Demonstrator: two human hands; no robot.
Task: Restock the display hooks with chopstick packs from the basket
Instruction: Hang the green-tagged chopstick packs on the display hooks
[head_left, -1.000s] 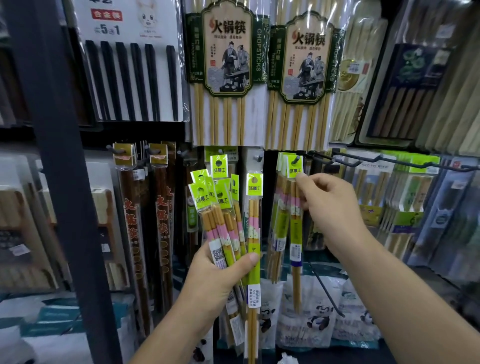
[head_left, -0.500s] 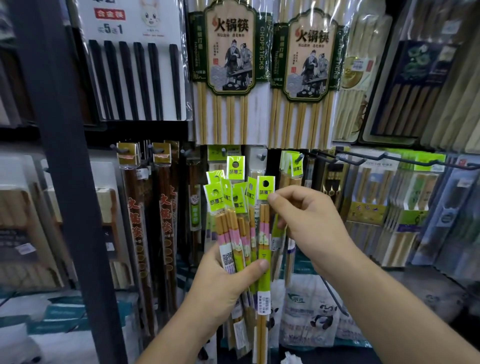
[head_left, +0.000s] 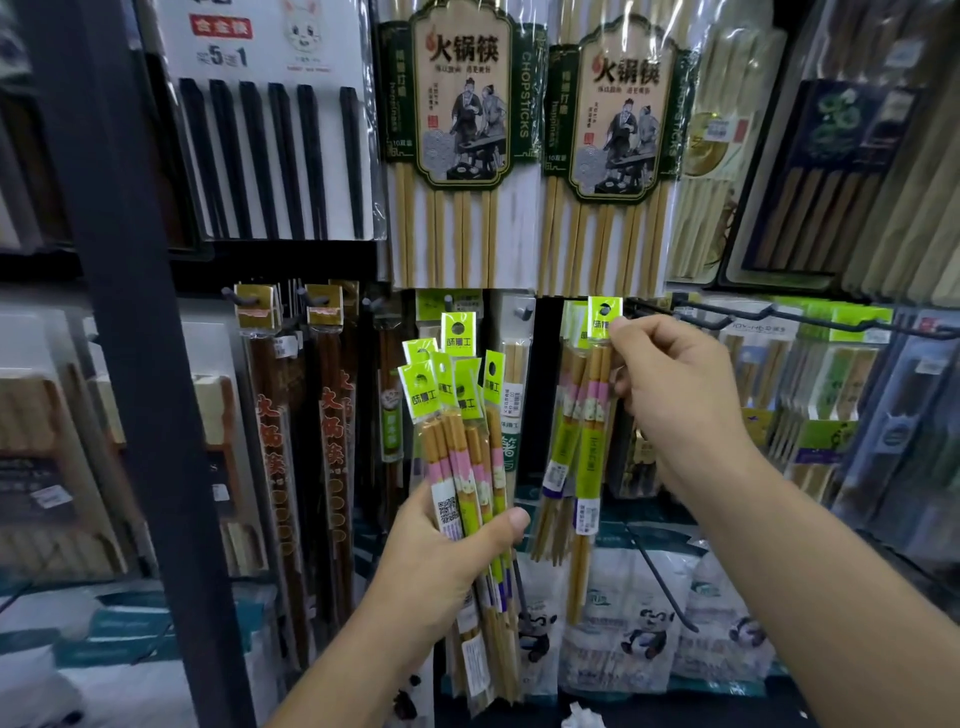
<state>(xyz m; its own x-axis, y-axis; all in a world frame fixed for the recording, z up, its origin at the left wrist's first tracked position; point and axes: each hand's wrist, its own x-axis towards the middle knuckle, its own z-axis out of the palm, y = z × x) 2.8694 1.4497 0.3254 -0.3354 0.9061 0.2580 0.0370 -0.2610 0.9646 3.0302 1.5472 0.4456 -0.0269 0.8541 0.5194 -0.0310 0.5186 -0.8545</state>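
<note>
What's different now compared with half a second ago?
The right hand pulled one green-tagged bamboo chopstick pack from the bundle of matching packs and carried it up and right to the black wire hook, pinching its tag. The left hand still grips that bundle; nothing else visibly moved.

One wide-angle camera, worn on the person's head, looks forward and slightly downward at a shop wall of hanging goods, from close in. Both forearms enter from the bottom edge. The left hand (head_left: 447, 551), gripping a bunch of green-tagged clear chopstick packs (head_left: 457, 441), sits low at centre. The right hand (head_left: 675, 405), pinching a single green-tagged pack (head_left: 592, 415), sits right of centre. The lens bends the margins: the dark grey metal upright post (head_left: 130, 364) leans at the left, and the black wire display hooks (head_left: 691, 313) bow toward the right edge. The top edge crops the large green-labelled packs of pale wooden chopsticks (head_left: 462, 130). The far-right goods look soft, probably lens blur.
</note>
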